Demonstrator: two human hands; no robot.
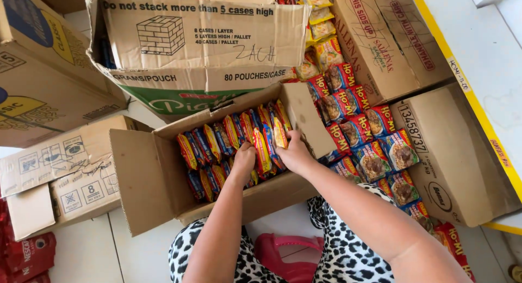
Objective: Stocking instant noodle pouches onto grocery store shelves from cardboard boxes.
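An open cardboard box (pixel 147 174) sat in front of me, with its flaps spread wide. It was packed with noodle packets (pixel 217 139) standing on edge in rows, red, yellow and blue. Just to the right of the box, a long line of red noodle packets (pixel 370 147) lay flat on the floor, running from far to near. Farther away sat a bigger open box (pixel 201 49) with a green band on its front. More closed cardboard boxes (pixel 49 168) stood to the left and to the right.

Both my hands were down in the near box. My left hand (pixel 243 159) was pushed in among the packets near the middle, with my fingers curled down between them. I could not tell if it was gripping one or only pressing on them. My right hand (pixel 294 151) was at the right end of the rows, close to the box's right flap. Its fingers were closed around one upright packet (pixel 279 133), pinching it near the top. That packet stood touching the others in its row, on the far side of my hand. My black and white spotted clothes (pixel 348 256) showed below my arms.
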